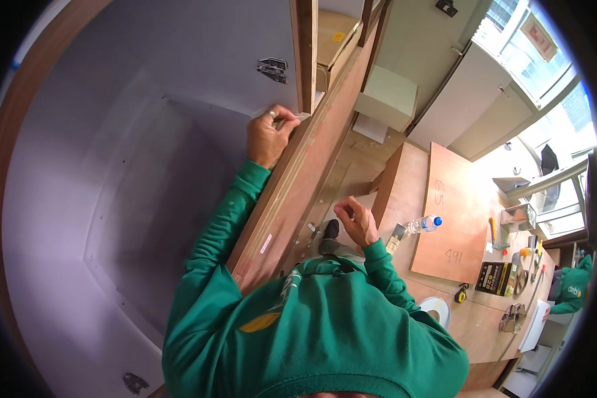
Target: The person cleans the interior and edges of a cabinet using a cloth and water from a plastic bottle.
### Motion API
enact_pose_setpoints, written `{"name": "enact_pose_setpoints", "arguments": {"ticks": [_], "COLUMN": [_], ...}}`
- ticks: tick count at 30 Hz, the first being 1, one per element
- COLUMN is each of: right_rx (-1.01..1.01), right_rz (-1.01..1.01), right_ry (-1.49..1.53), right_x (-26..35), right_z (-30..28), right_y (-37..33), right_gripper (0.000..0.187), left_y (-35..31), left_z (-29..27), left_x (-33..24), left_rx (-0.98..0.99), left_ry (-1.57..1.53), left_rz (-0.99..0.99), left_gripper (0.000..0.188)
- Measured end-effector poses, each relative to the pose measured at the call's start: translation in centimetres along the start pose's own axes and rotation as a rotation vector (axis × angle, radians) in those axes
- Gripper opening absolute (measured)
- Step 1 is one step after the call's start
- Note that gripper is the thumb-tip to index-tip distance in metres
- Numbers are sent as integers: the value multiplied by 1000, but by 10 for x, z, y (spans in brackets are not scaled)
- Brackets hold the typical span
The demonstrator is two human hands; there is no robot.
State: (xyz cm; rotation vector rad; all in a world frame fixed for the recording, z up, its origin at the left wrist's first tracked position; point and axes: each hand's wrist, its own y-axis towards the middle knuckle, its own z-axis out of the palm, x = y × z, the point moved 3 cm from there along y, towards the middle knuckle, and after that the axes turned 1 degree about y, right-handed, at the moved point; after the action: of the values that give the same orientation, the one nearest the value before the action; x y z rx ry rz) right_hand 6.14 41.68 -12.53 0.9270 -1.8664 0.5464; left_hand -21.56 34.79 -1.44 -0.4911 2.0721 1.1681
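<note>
My left hand [270, 136] reaches to the inside corner of a cabinet with a lilac-grey inner surface [172, 152]. Its fingers are closed on a thin whitish piece [301, 116], which shows at both sides of the fingertips; whether it is cloth, paper or film cannot be made out. The hand sits at the foot of an upright wooden divider [305, 60], beside the cabinet's long plywood edge [272, 192]. My right hand [358, 222] hovers in front of my body, fingers curled together in a pinch. Anything between them is too small or hidden to see.
Metal hinges [272, 69] stick out inside the cabinet. Beyond the divider lies a cardboard box [335, 43]. On the right, a worktable holds a wooden panel [448, 219], a water bottle [424, 224], a tape measure [462, 292] and a dark box [494, 277]. Another person [572, 286] stands far right.
</note>
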Motion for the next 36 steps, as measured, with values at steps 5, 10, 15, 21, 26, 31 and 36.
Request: {"name": "enact_pose_setpoints", "arguments": {"ticks": [5,10,15,21,26,31,36], "right_rx": [-40,-2,-17,10,-112,-123,-159], "right_rz": [-2,33,-7,11,-77,-158,-141], "right_ry": [79,16,61,18,90,934,1140], "right_x": [-5,-4,-2,-8,-8,8,-6], "right_z": [7,4,2,-7,-11,-40,-72], "right_y": [2,-3,-2,-8,-10,-22,-38], "right_gripper": [17,19,19,19,17,63,78], "left_y": [2,3,13,10,12,-20,-42], "left_z": [-13,-7,-28,-18,-23,16,78], "left_x": [16,-5,25,-14,-80,-186,-175], "left_rx": [-88,104,84,295,250,701,866], "left_ry": [-50,111,186,151,-321,-382,-527], "left_rz": [-24,51,-21,85,99,283,198], "left_gripper": [9,7,9,7,8,7,13]}}
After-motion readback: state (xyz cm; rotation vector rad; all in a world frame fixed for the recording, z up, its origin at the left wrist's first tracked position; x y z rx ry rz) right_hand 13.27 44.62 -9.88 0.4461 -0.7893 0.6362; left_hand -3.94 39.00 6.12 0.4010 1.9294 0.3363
